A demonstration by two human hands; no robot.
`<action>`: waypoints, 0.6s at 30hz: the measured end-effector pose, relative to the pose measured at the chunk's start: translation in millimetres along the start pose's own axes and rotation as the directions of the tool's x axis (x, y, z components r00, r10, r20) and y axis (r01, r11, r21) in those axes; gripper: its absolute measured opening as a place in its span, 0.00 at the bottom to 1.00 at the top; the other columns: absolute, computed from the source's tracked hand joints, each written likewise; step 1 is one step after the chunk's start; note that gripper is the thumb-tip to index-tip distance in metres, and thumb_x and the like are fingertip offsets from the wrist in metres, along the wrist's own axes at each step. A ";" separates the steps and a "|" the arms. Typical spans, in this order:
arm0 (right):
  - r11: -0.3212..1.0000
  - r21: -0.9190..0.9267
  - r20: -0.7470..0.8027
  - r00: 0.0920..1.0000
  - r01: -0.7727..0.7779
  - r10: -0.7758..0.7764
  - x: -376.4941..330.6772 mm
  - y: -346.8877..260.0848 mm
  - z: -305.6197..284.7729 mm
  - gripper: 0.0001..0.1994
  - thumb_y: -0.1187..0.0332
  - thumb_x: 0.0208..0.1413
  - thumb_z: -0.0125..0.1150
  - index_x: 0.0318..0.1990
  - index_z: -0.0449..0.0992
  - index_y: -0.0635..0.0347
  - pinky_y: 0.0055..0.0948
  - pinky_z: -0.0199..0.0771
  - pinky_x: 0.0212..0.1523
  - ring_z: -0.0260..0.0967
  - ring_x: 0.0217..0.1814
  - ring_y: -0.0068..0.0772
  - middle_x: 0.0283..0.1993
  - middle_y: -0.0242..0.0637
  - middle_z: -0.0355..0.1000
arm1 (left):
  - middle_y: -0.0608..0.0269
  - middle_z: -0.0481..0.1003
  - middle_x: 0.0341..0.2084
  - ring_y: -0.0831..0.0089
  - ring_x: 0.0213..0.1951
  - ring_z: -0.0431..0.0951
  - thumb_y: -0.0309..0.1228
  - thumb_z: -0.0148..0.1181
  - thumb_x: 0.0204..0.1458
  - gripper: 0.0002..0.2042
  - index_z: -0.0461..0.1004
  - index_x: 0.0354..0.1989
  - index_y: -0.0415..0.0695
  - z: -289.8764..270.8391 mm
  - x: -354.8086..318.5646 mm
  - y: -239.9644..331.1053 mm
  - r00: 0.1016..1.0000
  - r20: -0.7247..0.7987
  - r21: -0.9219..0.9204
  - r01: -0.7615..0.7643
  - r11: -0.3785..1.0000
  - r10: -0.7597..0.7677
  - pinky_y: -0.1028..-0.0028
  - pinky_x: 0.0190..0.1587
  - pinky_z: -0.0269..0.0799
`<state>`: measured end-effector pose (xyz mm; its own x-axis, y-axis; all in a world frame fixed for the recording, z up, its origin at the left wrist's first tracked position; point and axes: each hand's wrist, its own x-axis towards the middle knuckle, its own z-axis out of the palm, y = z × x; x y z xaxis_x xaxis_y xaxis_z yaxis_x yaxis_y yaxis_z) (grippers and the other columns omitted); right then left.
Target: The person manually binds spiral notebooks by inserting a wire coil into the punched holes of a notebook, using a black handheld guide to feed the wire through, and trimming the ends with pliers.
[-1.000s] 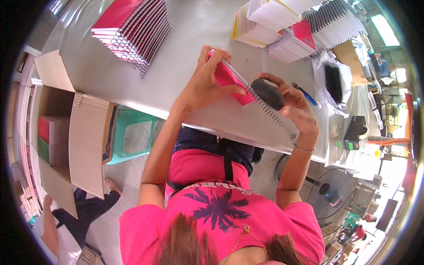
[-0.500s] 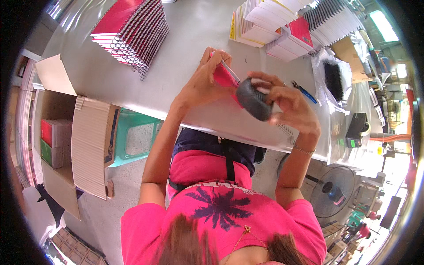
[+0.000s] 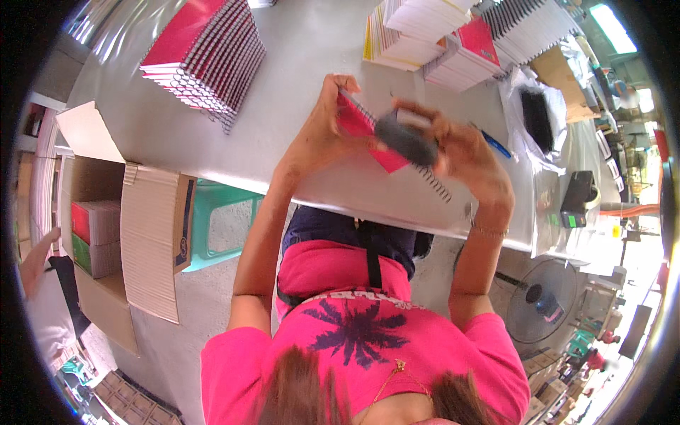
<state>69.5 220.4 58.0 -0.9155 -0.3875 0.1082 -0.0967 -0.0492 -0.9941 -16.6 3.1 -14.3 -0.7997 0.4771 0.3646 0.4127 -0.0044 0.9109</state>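
1. Head view: the left hand (image 3: 327, 120) is pinching a pink notebook (image 3: 354, 117) between thumb and fingers, up in front of the person and over the grey table (image 3: 297, 78). It is gripping the far end and the side, which is probably steadying the pages while leaving the bound edge free.

2. Curling around a dark rounded object (image 3: 405, 138), the right hand (image 3: 467, 145) is holding it against or very close to that edge; blur is hiding whether they are touching, and exactly how each finger is sitting.

3. A wire coil (image 3: 437, 185) is lining up with the notebook's edge and sticking out beyond its near end. The notebook is slanting, seemingly so that this edge is facing the right hand.

4. On the left, a stack of spiral notebooks (image 3: 205, 64) is standing with its coils along one side, perhaps for tidy piling. Piled books (image 3: 404, 42) are sitting at the far right.

5. Blue-handled pliers (image 3: 496, 144) are lying just beyond the right hand, presumably within easy reach, and a tape dispenser (image 3: 577, 198) is resting near the table's right end.
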 end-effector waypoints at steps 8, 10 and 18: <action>0.998 0.050 -0.136 0.990 -0.032 0.039 9.8 12.7 -13.4 0.15 0.64 0.52 0.69 0.41 0.75 0.66 0.23 0.65 0.55 0.64 0.57 0.25 0.67 0.41 0.60 | 0.58 0.60 0.48 0.67 0.52 0.64 0.32 0.81 0.30 0.47 0.52 0.58 0.47 1.7 1.1 1.5 0.997 -0.035 -0.141 0.063 0.988 -0.069 0.71 0.57 0.61; 0.999 0.011 -0.161 0.986 -0.035 0.036 14.3 3.7 -5.1 0.15 0.65 0.52 0.69 0.41 0.75 0.66 0.23 0.64 0.57 0.63 0.58 0.25 0.67 0.40 0.60 | 0.58 0.60 0.48 0.67 0.52 0.65 0.32 0.81 0.30 0.47 0.52 0.58 0.47 -0.3 1.9 1.5 0.997 -0.017 -0.149 0.076 0.986 -0.079 0.71 0.56 0.62; 0.926 -0.320 -0.366 0.928 -0.201 0.075 20.7 24.6 -13.4 0.17 0.65 0.52 0.69 0.47 0.75 0.63 0.27 0.64 0.58 0.65 0.58 0.33 0.67 0.47 0.59 | 0.60 0.63 0.43 0.74 0.44 0.68 0.33 0.79 0.36 0.40 0.55 0.55 0.45 2.1 1.3 3.1 0.994 0.016 -0.174 0.109 0.979 -0.108 0.73 0.48 0.67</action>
<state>42.9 223.5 35.7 -0.9994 -0.0268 0.0228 -0.0303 0.3271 -0.9445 -15.4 5.5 -11.5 -0.8328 0.4885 0.2606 0.2404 -0.1050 0.9650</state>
